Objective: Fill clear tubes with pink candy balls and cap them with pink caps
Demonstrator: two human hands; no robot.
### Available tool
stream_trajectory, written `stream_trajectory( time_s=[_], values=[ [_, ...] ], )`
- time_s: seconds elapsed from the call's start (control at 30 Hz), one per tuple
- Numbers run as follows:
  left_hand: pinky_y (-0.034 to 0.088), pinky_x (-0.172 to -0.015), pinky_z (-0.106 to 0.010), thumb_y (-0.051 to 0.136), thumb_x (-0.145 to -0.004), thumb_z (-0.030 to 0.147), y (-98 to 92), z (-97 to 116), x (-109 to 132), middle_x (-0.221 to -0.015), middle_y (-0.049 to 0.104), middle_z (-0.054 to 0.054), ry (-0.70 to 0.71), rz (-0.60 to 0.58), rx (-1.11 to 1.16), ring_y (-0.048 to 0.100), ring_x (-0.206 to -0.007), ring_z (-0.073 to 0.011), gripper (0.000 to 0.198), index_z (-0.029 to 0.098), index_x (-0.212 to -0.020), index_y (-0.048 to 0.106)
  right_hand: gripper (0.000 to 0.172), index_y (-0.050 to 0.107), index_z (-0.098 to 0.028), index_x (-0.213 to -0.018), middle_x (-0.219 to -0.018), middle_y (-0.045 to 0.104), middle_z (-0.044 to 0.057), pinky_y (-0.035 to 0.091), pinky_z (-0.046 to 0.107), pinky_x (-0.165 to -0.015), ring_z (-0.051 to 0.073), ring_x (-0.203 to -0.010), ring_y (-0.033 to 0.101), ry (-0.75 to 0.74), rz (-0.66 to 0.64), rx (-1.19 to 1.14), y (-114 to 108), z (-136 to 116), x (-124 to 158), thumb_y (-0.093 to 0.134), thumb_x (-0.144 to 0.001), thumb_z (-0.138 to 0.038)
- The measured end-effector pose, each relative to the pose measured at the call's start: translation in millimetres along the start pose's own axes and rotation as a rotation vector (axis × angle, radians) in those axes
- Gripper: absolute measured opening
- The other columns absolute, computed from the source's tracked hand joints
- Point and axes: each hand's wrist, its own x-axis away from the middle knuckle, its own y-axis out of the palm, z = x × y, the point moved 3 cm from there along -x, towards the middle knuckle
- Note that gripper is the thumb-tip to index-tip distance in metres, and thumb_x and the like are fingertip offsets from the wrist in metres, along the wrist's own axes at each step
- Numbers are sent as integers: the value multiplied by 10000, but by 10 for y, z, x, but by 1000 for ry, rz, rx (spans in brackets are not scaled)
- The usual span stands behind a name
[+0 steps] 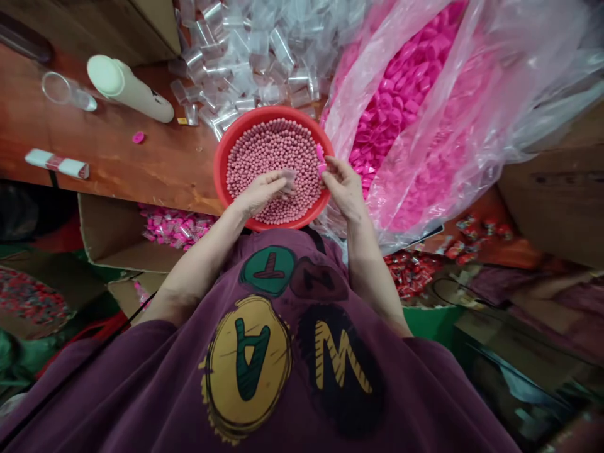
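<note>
A red plastic basin (219, 170) full of small pink beads (271, 151) stands in front of me. Over the beads, my left hand (264, 190) pinches a small clear plastic cup (289, 178) between thumb and fingers. Whether anything is inside that cup I cannot tell. At the basin's right rim, my right hand (346, 189) has its fingers closed on pink plastic caps (321, 162); how many is hard to make out. To its right lies an open clear bag (410, 126) of bright pink caps. Behind the basin is a heap of clear plastic cups (264, 53).
On the wooden table (174, 170) at left are a pale bottle (132, 88), a clear cup (68, 91), a loose pink cap (138, 137) and a white packet (56, 163). Below, a cardboard box (108, 233) holds pink pieces. Red wrapped pieces (415, 270) lie lower right, near another person's arm (557, 299).
</note>
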Motion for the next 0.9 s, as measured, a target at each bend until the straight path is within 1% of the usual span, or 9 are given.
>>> stream_trajectory(
  time_s=[0.1, 0.17, 0.27, 0.33, 0.43, 0.57, 0.73, 0.83, 0.9],
  values=[
    [573, -971, -344, 678, -1028, 260, -154, -31, -61, -1049, 818, -118, 27, 190, -461, 752, -1027, -238, 200, 112, -1086, 800, 701, 742, -260, -1323, -1011, 761, 47, 674, 511, -928, 226, -862, 721, 42, 40, 62, -19, 54, -22, 748, -873, -797],
    [563, -912, -337, 701, -1007, 242, -240, -71, -88, -980, 802, -112, -16, 224, -611, 733, -917, -229, 189, 99, -1089, 794, 695, 752, -238, -1271, -1026, 776, 63, 664, 527, -957, 238, -892, 724, 83, 51, 80, -41, 131, 39, 732, -866, -804],
    [517, -697, -284, 589, -1080, 290, -328, -163, -88, -891, 769, -64, -159, 200, -416, 645, -616, -152, 391, 113, -1419, 673, 718, 766, -221, -1226, -1007, 781, 74, 649, 524, -952, 241, -884, 706, 122, 58, 121, -9, 214, 191, 708, -852, -832],
    [502, -649, -274, 467, -1113, 270, -378, -210, -82, -839, 741, -34, -196, 207, -325, 595, -532, -136, 450, 139, -1527, 587, 719, 771, -215, -1229, -967, 770, 68, 639, 514, -936, 233, -851, 680, 120, 72, 165, 35, 231, 270, 681, -872, -833],
    [602, -876, -363, 555, -1013, 139, -437, -247, -111, -917, 748, -67, -88, 281, -548, 720, -789, -207, 440, 126, -1440, 659, 681, 767, -215, -1241, -953, 762, 68, 627, 491, -904, 228, -832, 655, 84, 81, 216, 84, 218, 311, 639, -928, -806],
    [481, -1254, -497, 773, -867, 127, -303, -332, -257, -1372, 691, -192, 82, 353, -766, 654, -1346, -366, 530, 109, -1389, 684, 618, 758, -225, -1232, -954, 761, 65, 611, 447, -846, 215, -812, 635, 72, 80, 255, 92, 191, 299, 624, -963, -765],
    [478, -1248, -554, 771, -922, 218, -57, -414, -463, -1389, 651, -198, 22, 495, -715, 634, -1366, -403, 336, 153, -1243, 695, 540, 763, -229, -1189, -999, 779, 75, 594, 419, -821, 201, -795, 622, 46, 101, 288, 98, 144, 320, 629, -970, -704],
    [503, -1210, -573, 666, -955, 191, -102, -293, -466, -1362, 675, -205, 22, 477, -814, 658, -1326, -416, 243, 160, -1190, 720, 503, 768, -227, -1178, -1016, 784, 79, 590, 414, -820, 201, -794, 620, 36, 108, 294, 109, 131, 339, 632, -975, -668],
    [493, -1192, -642, 547, -1012, 203, -207, -158, -430, -1420, 656, -258, 36, 427, -933, 645, -1343, -467, 300, 124, -1236, 730, 490, 770, -225, -1176, -1021, 785, 77, 591, 415, -825, 198, -784, 616, 37, 105, 291, 112, 136, 345, 635, -975, -651]
  ],
)
